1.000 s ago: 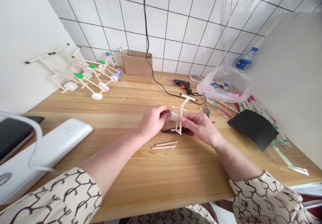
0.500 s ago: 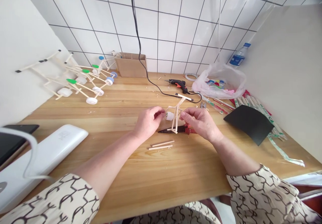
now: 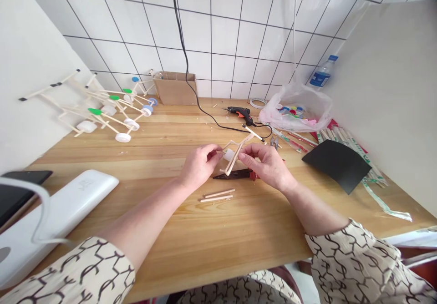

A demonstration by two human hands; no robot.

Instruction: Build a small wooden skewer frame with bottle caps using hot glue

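A small bicycle-like model of thin wooden sticks [image 3: 233, 159] is held over the table between my two hands. Its crossbar [image 3: 253, 133] has black ends, and a white seat-like block [image 3: 228, 154] sits within the frame. My left hand [image 3: 202, 164] pinches the model's left side between thumb and fingers. From the right, my right hand [image 3: 266, 164] is closed on the frame's stick; the fingertips partly hide the grip. Black-nosed pliers with red handles [image 3: 237, 174] lie beneath, partly covered by the model and my right hand. Two loose sticks [image 3: 217, 196] rest nearer me.
Similar stick models [image 3: 112, 113] with white wheels stand at left. A cardboard box [image 3: 175, 88], a black glue gun [image 3: 241, 113] with its cable, and a plastic bag of bottle caps [image 3: 297, 113] are at the back. At right lies a black sheet [image 3: 336, 165]; at left, a white power bank [image 3: 78, 204].
The stick model has tilted, its lower end swinging left. My right hand has shifted slightly left with it, while my left hand stays pinched in nearly the same place.
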